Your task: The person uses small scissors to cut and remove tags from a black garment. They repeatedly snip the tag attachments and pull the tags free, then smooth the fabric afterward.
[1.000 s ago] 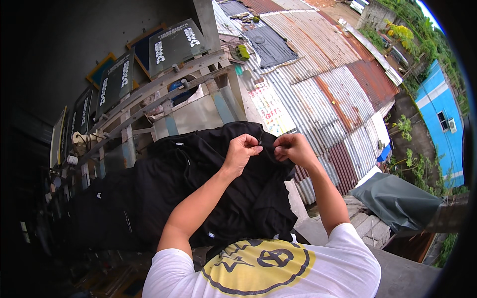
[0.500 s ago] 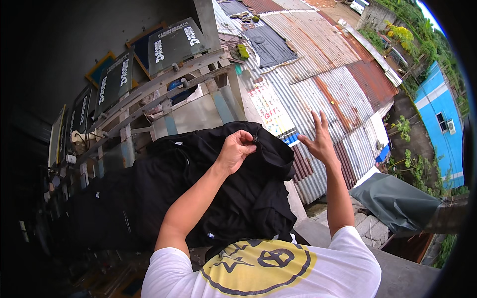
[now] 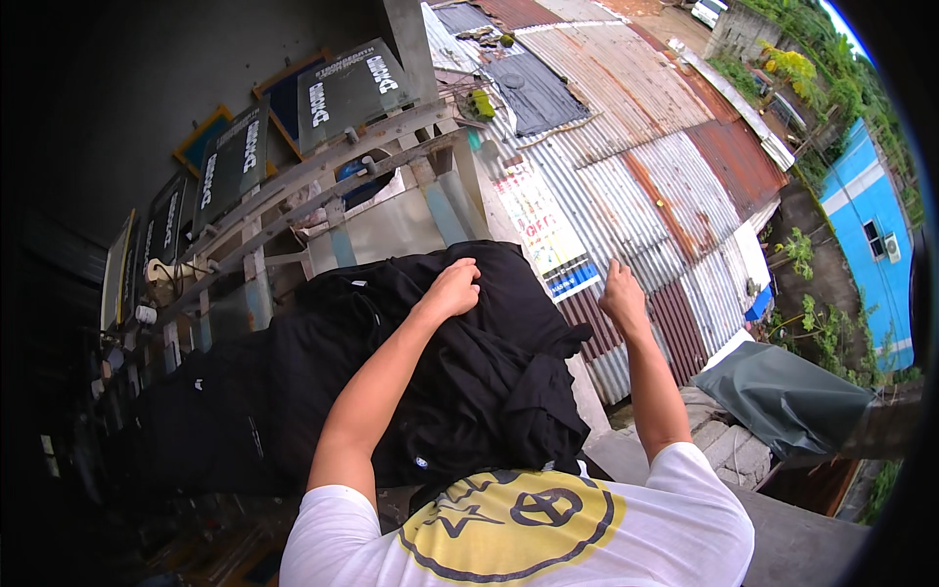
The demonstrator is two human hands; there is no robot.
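Black garments lie in a layered, rumpled heap in front of me, with a few small white marks on the cloth. My left hand rests at the upper part of the heap, its fingers closed on the black garment there. Held out to the right, past the cloth's edge, my right hand has its fingers drawn together. Whatever might be between those fingers is too small to make out.
Left of the heap stands a metal rack, with dark printed frames leaning behind it. A colourful printed sheet is beyond the ledge. Corrugated roofs spread below, and a grey-green tarp hangs at the right.
My right hand has gone from spread fingers to closed ones and dropped slightly. The garment's raised, open-looking fold by my left hand now lies flatter.
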